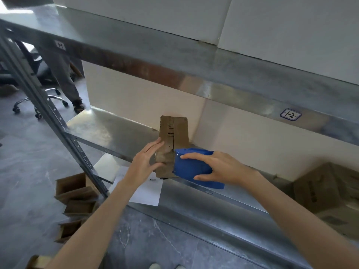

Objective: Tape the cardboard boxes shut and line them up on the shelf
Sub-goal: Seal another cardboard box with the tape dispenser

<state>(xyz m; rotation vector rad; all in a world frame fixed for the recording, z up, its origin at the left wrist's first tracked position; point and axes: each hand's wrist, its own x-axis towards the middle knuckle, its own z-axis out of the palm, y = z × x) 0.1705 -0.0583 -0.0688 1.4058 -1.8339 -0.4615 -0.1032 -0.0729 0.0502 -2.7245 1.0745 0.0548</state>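
Small cardboard box [174, 131] lies flat on the rack's middle shelf [108, 125], near the front edge. My left grip [144, 164] is released, fingers straight, pressing on the box's left side. My right grip [219, 167] is clenched round the blue tape dispenser [191, 166], which sits against the box's near right corner. To do this well, imo: press firmly w/ the left so the box can't slide, butt the flaps, then run the dispenser straight along the centre seam w/ steady tension. Writing: the tag [290, 114] on the upper shelf rail reads approx "1-2". The box print is too blurred to read.
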